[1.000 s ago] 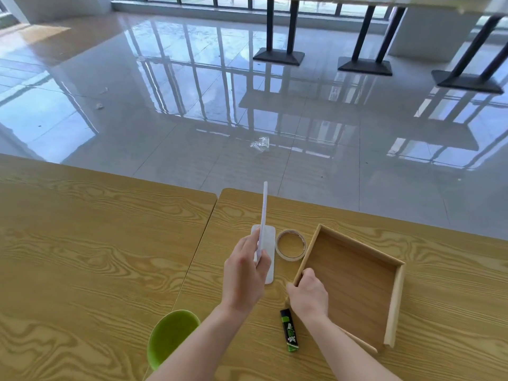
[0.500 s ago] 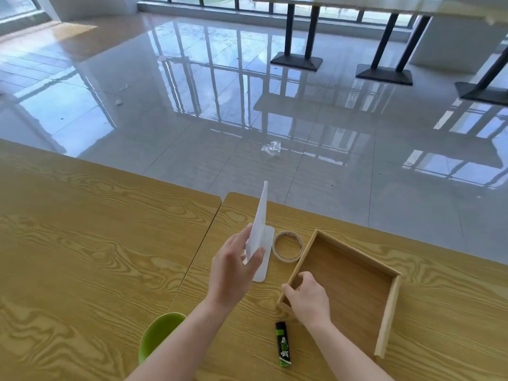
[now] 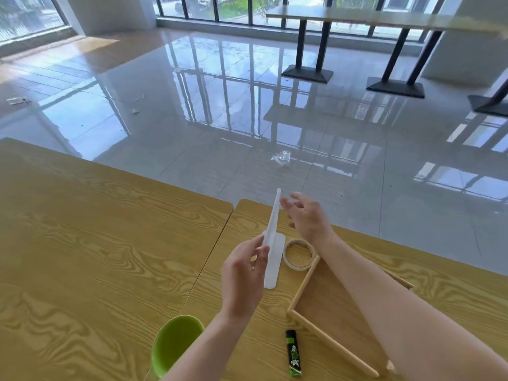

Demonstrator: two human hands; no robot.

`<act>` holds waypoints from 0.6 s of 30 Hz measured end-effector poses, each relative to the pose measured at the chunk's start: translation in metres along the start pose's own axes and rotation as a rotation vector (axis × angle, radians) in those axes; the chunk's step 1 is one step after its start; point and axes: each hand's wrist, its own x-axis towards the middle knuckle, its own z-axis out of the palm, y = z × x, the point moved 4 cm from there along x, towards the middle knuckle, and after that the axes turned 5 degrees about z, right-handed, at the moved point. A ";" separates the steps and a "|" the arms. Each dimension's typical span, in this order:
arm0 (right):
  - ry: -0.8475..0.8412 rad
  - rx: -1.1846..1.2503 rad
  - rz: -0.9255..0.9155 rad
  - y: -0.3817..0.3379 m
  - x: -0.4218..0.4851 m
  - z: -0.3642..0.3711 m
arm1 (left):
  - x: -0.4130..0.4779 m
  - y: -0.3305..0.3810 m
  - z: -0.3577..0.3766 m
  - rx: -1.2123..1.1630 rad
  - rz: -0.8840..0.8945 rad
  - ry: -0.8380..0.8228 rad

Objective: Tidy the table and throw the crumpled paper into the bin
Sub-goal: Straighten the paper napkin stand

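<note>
My left hand [image 3: 243, 273] pinches the lower end of a thin white sheet of paper [image 3: 273, 215], held upright and edge-on above the wooden table [image 3: 96, 257]. My right hand [image 3: 308, 215] reaches forward with fingers spread, its fingertips right beside the sheet's top end; contact is unclear. A second white strip [image 3: 272, 273] lies flat on the table under the sheet. A roll of masking tape [image 3: 298, 254] lies beside it, next to a shallow wooden tray [image 3: 302, 287]. No bin is in view.
A green bowl-shaped object [image 3: 173, 345] sits at the table's near edge. A black-and-green tube [image 3: 293, 356] lies in front of the tray. Crumpled clear wrap [image 3: 281, 157] and small scraps lie on the glossy floor beyond. Other tables' legs stand far right.
My right hand has left the tray's corner and moved up and forward to the top of the paper. The left hand keeps holding the sheet. The camera has tilted up slightly.
</note>
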 end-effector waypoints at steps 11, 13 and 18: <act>-0.034 -0.057 0.023 -0.025 0.043 0.033 | 0.010 -0.013 -0.006 0.020 0.037 -0.007; -0.034 -0.019 0.035 -0.029 0.047 0.042 | 0.016 -0.020 -0.012 0.026 0.031 0.005; -0.012 0.005 0.049 -0.049 0.058 0.070 | 0.033 -0.039 -0.032 0.003 -0.036 0.069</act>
